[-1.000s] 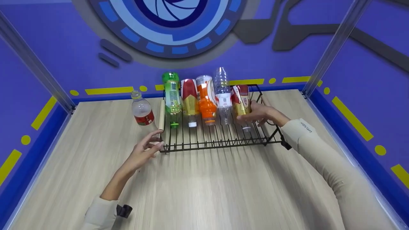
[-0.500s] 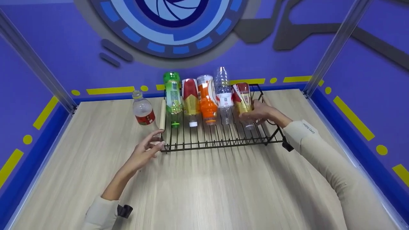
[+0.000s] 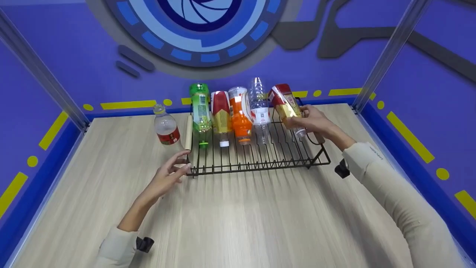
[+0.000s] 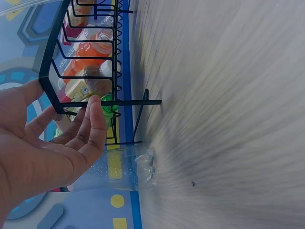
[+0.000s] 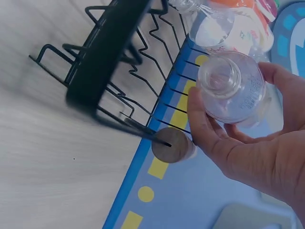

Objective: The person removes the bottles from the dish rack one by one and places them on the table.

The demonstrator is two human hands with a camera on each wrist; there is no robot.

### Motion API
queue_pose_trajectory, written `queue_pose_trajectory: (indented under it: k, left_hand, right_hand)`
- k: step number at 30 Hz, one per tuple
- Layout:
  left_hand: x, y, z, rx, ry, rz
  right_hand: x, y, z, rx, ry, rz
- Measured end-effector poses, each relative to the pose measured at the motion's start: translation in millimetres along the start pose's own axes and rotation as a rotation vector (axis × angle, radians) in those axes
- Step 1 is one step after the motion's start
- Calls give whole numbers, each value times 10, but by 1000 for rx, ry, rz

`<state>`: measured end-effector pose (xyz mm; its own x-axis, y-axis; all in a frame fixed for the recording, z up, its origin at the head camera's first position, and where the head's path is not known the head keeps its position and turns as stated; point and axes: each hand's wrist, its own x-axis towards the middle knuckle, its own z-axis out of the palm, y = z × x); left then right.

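Observation:
A black wire rack (image 3: 260, 160) lies on the wooden table, with a green bottle (image 3: 200, 108), a red-and-yellow bottle (image 3: 221, 115), an orange bottle (image 3: 241, 117) and a clear bottle (image 3: 260, 108) lying in its lanes. My right hand (image 3: 311, 119) grips another red-and-yellow labelled bottle (image 3: 285, 104), tilted and raised above the rack's right lane. The right wrist view shows its fingers (image 5: 205, 129) curled round that bottle's (image 5: 232, 88) clear end. With relaxed fingers, my left hand (image 3: 170, 175) touches the rack's front left corner; in the left wrist view the fingers (image 4: 90, 129) lie straight by the wire rack (image 4: 90, 57).
A clear bottle with a red label (image 3: 166, 128) stands just left of the rack, beside its wooden handle (image 3: 189, 132). Another wooden handle (image 5: 171, 144) sits on the rack's right side. Purple walls with a blue base strip (image 3: 401, 149) enclose the table.
My right hand has lifted the red-and-yellow bottle up and back from the rack's right lane. The left hand has stayed at the rack's front left corner.

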<state>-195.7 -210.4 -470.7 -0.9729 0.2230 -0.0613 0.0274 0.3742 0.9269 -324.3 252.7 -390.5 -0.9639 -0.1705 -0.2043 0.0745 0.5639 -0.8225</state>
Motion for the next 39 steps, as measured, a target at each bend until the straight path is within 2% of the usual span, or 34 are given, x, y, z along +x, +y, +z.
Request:
queue_pose_trajectory:
  k: [6,15,24,33,36,39]
  left_hand:
    - [8,6,-5,1,7,-3]
    - [-2,6,-10,-2,0,-2]
    - [6,-4,-1,-9,0,-1]
    - [10,8,10,-9,6,11]
    - [-10,20,24,-12,36,20]
    - [-43,51,59,-20,102,35]
  right_hand:
    - [-116,-15,-54,-33,50,-62]
    - [-338,-54,22,-81,45,-270]
    - [-562,-149,221,-85,-86,-378]
    - [-785,-264,414,-149,-198,-453]
    - [-852,-277,467,-171,-235,-491]
    - [-915,-268,514,-197,-261,-524]
